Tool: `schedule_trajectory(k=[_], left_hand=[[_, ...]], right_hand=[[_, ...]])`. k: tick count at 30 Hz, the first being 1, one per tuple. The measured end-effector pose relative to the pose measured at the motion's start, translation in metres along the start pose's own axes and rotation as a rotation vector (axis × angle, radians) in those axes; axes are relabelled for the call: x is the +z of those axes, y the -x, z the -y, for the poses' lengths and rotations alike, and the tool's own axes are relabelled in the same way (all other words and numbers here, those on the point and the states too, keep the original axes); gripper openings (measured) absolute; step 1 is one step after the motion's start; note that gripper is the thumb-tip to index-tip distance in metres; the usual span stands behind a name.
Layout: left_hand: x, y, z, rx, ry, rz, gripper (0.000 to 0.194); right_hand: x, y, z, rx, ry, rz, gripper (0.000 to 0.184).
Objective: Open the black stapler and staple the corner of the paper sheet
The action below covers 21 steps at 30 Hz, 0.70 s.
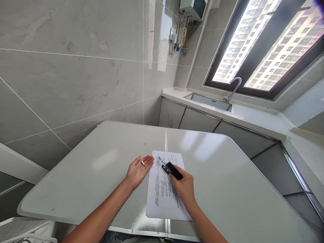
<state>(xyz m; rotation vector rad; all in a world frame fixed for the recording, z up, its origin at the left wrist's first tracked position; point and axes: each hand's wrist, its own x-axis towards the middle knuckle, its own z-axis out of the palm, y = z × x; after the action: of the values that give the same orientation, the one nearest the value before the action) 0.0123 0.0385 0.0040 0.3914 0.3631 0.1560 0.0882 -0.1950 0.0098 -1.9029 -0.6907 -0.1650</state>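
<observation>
A pale grey tabletop fills the lower part of the view, its far corners cut at a slant and a metal seam running across it from the far edge to the near edge. A printed sheet of paper lies over that seam, its lower end close to the tabletop's near edge and its upper end well short of the far edge. The two hands are apart. The right hand, over the right part of the paper, is closed around a black stapler-like tool. The left hand is palm up and opened out flat on the left side of the paper, toward the tabletop's left end, its fingertips at the sheet's upper left edge; whether they touch the paper I cannot tell. The black stapler-like tool is above the paper, its slim silvery part pointing toward the tabletop's far edge and slightly left. Smallest is a shiny pale piece lying on the left hand's fingers, unpinched.
</observation>
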Motion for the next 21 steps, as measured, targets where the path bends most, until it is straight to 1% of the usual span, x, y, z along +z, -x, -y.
schedule_trajectory(k=[1,2,4,5,6,8,9,10,11,12,13,15,18,21], left_hand=[[0.0,0.001,-0.001,0.003,0.001,0.004,0.037],[0.0,0.001,-0.001,0.003,-0.001,0.014,0.038],[0.001,0.002,-0.001,-0.011,-0.009,0.05,0.04],[0.002,0.002,-0.001,-0.022,-0.013,0.074,0.042],[0.003,0.003,-0.001,-0.031,-0.018,0.1,0.045],[0.007,0.007,-0.001,-0.042,-0.034,0.153,0.051],[0.011,0.01,-0.002,-0.048,-0.051,0.179,0.054],[0.015,0.014,-0.002,-0.058,-0.078,0.21,0.057],[0.021,0.019,-0.002,-0.072,-0.115,0.244,0.061],[0.028,0.025,-0.002,-0.085,-0.163,0.278,0.064],[0.035,0.031,-0.001,-0.097,-0.217,0.31,0.067],[0.05,0.044,0.0,-0.093,-0.329,0.348,0.07],[0.066,0.058,0.003,-0.051,-0.442,0.361,0.069],[0.073,0.065,0.005,-0.035,-0.473,0.38,0.066]], right_hand=[[0.0,0.004,-0.004,0.062,-0.032,0.013,0.034],[0.0,0.007,-0.008,0.094,-0.053,0.023,0.033],[-0.001,0.009,-0.015,0.103,-0.067,0.045,0.031],[-0.002,0.009,-0.015,0.084,-0.056,0.053,0.031],[-0.003,0.007,-0.014,0.049,-0.032,0.046,0.033],[-0.007,0.0,-0.002,-0.052,0.034,-0.036,0.039],[-0.008,-0.003,0.008,-0.115,0.056,-0.084,0.037],[-0.008,-0.007,0.02,-0.178,0.059,-0.112,0.032],[-0.007,-0.011,0.033,-0.24,0.039,-0.107,0.024],[-0.005,-0.014,0.045,-0.296,0.0,-0.054,0.017],[-0.002,-0.018,0.057,-0.34,-0.04,0.013,0.018],[0.007,-0.023,0.073,-0.405,-0.07,0.113,0.028],[0.023,-0.029,0.078,-0.452,-0.004,0.159,0.036],[0.031,-0.032,0.077,-0.449,0.023,0.162,0.032]])
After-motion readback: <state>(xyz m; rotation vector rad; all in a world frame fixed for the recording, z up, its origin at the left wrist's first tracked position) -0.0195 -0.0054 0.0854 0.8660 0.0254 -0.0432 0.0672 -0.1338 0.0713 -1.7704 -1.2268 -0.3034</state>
